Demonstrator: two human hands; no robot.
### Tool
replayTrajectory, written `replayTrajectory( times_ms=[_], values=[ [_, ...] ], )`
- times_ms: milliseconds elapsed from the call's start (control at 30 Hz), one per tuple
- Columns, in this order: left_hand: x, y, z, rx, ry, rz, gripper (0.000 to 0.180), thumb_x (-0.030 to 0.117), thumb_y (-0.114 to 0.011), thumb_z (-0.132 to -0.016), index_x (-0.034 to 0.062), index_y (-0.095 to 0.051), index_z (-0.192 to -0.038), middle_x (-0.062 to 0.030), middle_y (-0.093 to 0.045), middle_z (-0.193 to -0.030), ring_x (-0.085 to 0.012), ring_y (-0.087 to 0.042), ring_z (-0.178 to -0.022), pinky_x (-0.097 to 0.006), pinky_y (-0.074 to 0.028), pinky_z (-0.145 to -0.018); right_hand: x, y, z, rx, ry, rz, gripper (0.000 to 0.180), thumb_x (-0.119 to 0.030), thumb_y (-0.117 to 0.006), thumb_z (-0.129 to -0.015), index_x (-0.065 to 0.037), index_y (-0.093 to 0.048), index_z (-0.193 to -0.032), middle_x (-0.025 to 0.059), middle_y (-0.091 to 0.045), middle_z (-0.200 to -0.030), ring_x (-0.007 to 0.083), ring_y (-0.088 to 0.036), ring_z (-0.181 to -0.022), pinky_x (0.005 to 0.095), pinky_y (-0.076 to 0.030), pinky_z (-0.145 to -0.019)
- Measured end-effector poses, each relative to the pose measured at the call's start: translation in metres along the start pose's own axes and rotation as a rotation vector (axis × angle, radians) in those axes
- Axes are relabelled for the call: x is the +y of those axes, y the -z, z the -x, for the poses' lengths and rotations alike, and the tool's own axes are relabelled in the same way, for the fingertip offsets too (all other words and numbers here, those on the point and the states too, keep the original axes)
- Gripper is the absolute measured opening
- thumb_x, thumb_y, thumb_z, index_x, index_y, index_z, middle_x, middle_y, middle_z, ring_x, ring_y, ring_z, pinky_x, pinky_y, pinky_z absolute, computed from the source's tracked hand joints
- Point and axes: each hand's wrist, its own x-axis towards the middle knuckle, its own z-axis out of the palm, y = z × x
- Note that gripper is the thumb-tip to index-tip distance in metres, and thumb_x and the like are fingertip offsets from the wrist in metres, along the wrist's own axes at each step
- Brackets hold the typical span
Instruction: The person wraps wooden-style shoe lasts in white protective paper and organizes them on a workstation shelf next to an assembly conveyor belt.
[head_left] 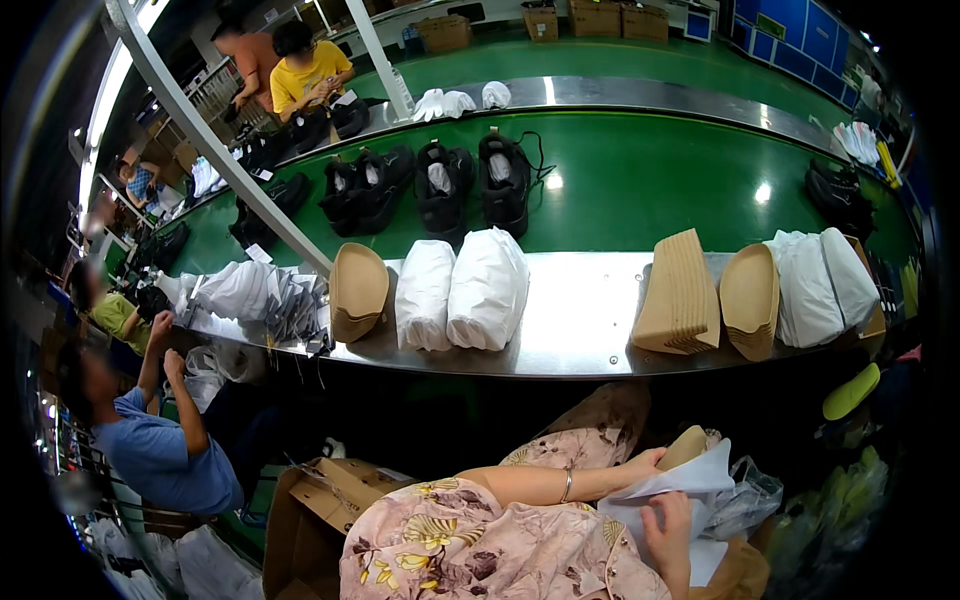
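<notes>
Low at the right, on my lap, my left hand holds a tan molded cardboard insert with a rounded end, its fingers partly hidden. A sheet of white tissue paper lies around the insert and drapes below it. My right hand is at the sheet's near edge, fingers bent against the paper. Beyond my hands, on the metal ledge, stand a stack of tan cardboard inserts and a taller tan stack beside it. White paper-wrapped bundles stand right of them.
Black shoes sit on the green conveyor belt. More white bundles and another insert stack stand on the metal ledge. Clear plastic bags lie by my right hand. A person in blue sits at left.
</notes>
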Motion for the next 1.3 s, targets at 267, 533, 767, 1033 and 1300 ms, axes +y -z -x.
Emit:
replayTrajectory(
  times_ms=[267, 533, 767, 1033, 1300],
  values=[
    [0.013, 0.02, 0.005, 0.123, -0.09, -0.123, 0.032, 0.007, -0.072, -0.074, 0.0034, -0.055, -0.1, -0.005, -0.063, -0.096, -0.0124, -0.059, -0.085, -0.028, -0.05, -0.077, 0.022, 0.033, -0.022, 0.537, -0.21, 0.08, 0.042, -0.001, -0.064, -0.072, -0.001, -0.053, -0.112, 0.0153, -0.056, -0.108, 0.0315, -0.055, -0.095, 0.0373, -0.046, -0.079],
    [0.029, 0.016, 0.013, 0.046, 0.122, 0.079, 0.042, 0.002, -0.067, -0.078, 0.0012, -0.049, -0.116, -0.0067, -0.061, -0.107, -0.013, -0.06, -0.091, -0.025, -0.049, -0.079, 0.092, 0.046, -0.034, 0.106, -0.455, -0.492, 0.058, -0.031, -0.063, -0.083, -0.002, -0.043, -0.129, 0.0133, -0.042, -0.133, 0.0247, -0.039, -0.123, 0.034, -0.034, -0.101],
    [0.032, 0.016, 0.016, 0.006, 0.109, 0.101, 0.044, 0.0, -0.067, -0.078, 0.0013, -0.048, -0.117, -0.0065, -0.059, -0.112, -0.0128, -0.058, -0.097, -0.026, -0.048, -0.083, 0.12, 0.054, -0.049, -0.044, -0.613, -0.557, 0.05, -0.031, -0.068, -0.079, -0.001, -0.054, -0.118, 0.0089, -0.058, -0.107, 0.0175, -0.052, -0.097, 0.0292, -0.041, -0.085],
    [0.029, 0.034, -0.001, 0.025, 0.109, 0.18, 0.027, 0.013, -0.058, -0.089, 0.0028, -0.051, -0.113, -0.0032, -0.06, -0.106, -0.01, -0.058, -0.091, -0.025, -0.048, -0.078, 0.043, 0.095, -0.027, 0.009, 0.019, 0.135, 0.015, -0.008, -0.066, -0.07, -0.008, -0.061, -0.084, 0.0045, -0.06, -0.079, 0.0207, -0.058, -0.077, 0.0326, -0.041, -0.086],
    [0.075, 0.01, -0.032, -0.209, 0.068, 0.199, 0.025, 0.019, -0.051, -0.093, 0.0057, -0.053, -0.115, -0.0019, -0.059, -0.107, -0.0106, -0.055, -0.098, -0.027, -0.044, -0.086, -0.046, 0.125, -0.034, -0.105, 0.282, -0.16, 0.014, -0.004, -0.064, -0.072, -0.007, -0.062, -0.085, 0.0061, -0.057, -0.075, 0.0227, -0.058, -0.072, 0.0313, -0.046, -0.066]
  ],
)
